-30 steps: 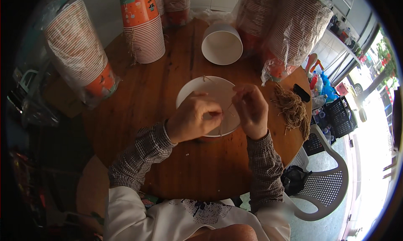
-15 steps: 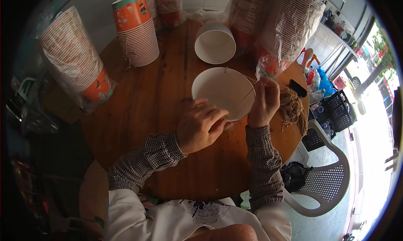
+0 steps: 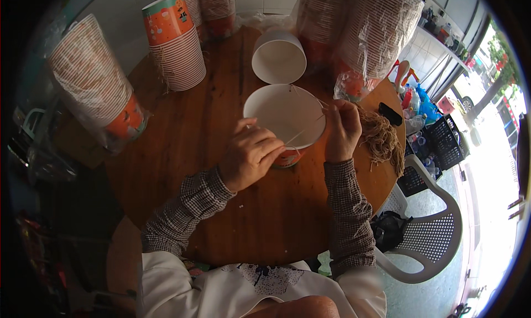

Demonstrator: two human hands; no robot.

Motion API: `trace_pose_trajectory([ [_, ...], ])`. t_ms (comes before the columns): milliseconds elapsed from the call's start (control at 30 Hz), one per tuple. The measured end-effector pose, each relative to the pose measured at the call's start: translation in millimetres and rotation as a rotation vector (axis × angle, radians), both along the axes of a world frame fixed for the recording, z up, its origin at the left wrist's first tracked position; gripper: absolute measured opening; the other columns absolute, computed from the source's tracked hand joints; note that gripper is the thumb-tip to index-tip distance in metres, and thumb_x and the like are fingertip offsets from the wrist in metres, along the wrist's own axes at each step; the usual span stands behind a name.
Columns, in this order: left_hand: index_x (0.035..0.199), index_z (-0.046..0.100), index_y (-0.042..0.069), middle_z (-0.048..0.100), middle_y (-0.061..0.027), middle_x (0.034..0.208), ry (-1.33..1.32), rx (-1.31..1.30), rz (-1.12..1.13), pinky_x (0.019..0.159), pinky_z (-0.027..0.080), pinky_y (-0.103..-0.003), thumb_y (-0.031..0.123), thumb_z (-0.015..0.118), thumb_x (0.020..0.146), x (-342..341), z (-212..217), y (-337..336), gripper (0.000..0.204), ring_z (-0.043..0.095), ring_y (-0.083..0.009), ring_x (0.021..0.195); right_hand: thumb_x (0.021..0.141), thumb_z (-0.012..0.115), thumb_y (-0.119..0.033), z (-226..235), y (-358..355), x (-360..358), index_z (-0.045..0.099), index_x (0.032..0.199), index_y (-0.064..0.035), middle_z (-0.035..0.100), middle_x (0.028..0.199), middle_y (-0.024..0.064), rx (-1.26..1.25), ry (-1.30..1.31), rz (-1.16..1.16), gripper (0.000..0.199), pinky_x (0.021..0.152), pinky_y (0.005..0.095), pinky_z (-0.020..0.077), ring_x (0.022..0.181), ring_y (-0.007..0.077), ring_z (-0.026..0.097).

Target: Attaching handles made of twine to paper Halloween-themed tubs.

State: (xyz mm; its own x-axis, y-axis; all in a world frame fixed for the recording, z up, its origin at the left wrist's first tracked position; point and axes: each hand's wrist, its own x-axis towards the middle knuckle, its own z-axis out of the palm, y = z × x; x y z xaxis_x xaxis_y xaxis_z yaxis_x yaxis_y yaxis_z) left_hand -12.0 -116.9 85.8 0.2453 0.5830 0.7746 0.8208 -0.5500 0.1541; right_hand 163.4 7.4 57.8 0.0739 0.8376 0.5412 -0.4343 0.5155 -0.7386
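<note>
An orange paper bucket with a white inside stands on the wooden table in front of me, its mouth tilted toward me. A thin tan string runs from the bucket's far rim to my right hand, which pinches it beside the right rim. My left hand is at the near left rim, thumb and fingers pinched together on a thin strand that pokes out over the opening. Whether both hands hold one same string I cannot tell.
Behind stands another white-lined paper bucket. Nested bucket stacks stand at left, back left and right, some in clear plastic. A bundle of tan strings and a black object lie right. A grey plastic chair stands beyond.
My left hand has drawn back left from the near rim, and a strand now shows at its fingertips. The right hand and the bucket have shifted slightly left.
</note>
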Motion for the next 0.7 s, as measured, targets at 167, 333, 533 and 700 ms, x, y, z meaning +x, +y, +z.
trace_pose_trajectory([
  [167,0.085,0.068,0.01,0.064,0.0022,0.084,0.185,0.008,0.053,0.086,0.042,-0.038,0.012,0.077,0.071,-24,4,-5,0.018,0.058,-0.0157,0.083,0.089,0.06,-0.001,2,2,4,0.06,0.092,-0.0008,0.062,0.082,0.0037,0.183,-0.437,-0.26,0.004,0.071,0.0236,0.0473,0.077,0.0105,0.059],
  [333,0.085,0.066,0.011,0.062,0.0034,0.083,0.23,0.054,0.166,0.078,0.042,-0.034,0.012,0.076,0.072,-43,5,-13,0.017,0.057,-0.0151,0.081,0.082,0.065,-0.005,-3,0,-3,0.059,0.085,-0.0029,0.058,0.077,0.0099,0.45,-0.749,-0.392,0.008,0.067,0.0336,0.0454,0.071,0.0246,0.057],
  [533,0.087,0.064,0.009,0.059,0.0008,0.08,0.16,0.006,0.198,0.068,0.046,-0.032,0.01,0.074,0.075,-72,-2,-7,0.016,0.058,-0.017,0.076,0.079,0.068,-0.009,-7,-24,-24,0.06,0.087,-0.0058,0.06,0.082,0.0093,0.636,-0.871,-0.308,0.012,0.069,0.0391,0.045,0.077,0.0308,0.056],
  [700,0.091,0.063,0.007,0.057,-0.002,0.079,0.121,0.037,0.211,0.066,0.05,-0.034,0.008,0.074,0.074,-88,-2,-6,0.02,0.059,-0.02,0.074,0.075,0.071,-0.01,-21,-43,-45,0.058,0.114,-0.0042,0.054,0.119,0.0178,0.689,-1.033,-0.167,0.042,0.089,0.0423,0.0474,0.103,0.0332,0.057],
])
